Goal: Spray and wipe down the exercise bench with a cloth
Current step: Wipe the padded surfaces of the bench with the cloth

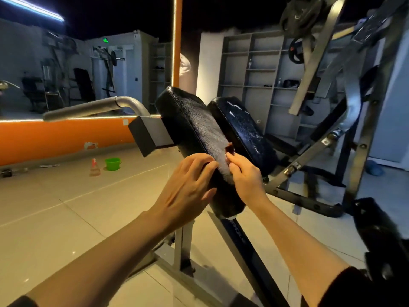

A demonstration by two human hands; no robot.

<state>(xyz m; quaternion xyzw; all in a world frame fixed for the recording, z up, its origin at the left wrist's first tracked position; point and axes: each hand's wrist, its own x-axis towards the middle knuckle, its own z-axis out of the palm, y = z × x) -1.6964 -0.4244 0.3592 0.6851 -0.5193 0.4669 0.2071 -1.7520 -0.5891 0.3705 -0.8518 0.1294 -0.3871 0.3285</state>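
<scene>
The exercise bench has two tilted black pads, a near pad [177, 111] and a far pad [243, 125] with wet streaks. A thin grey-white cloth [205, 129] lies spread down the face of the near pad. My left hand [188, 187] wraps the pad's left edge, its fingertips clamped on the cloth's lower left corner. My right hand [245, 176] pinches the cloth's lower right edge between thumb and forefinger, beside a small brown torn spot [230, 149] on the pad. A pink spray bottle [94, 167] stands far off on the floor at the left.
A green bucket [112, 163] sits on the tiled floor by the bottle. A grey handle bar [95, 107] sticks out left of the pads. The bench's steel frame [309, 156], weight plates [298, 14] and another black pad [380, 235] crowd the right. Shelves [254, 69] line the back wall.
</scene>
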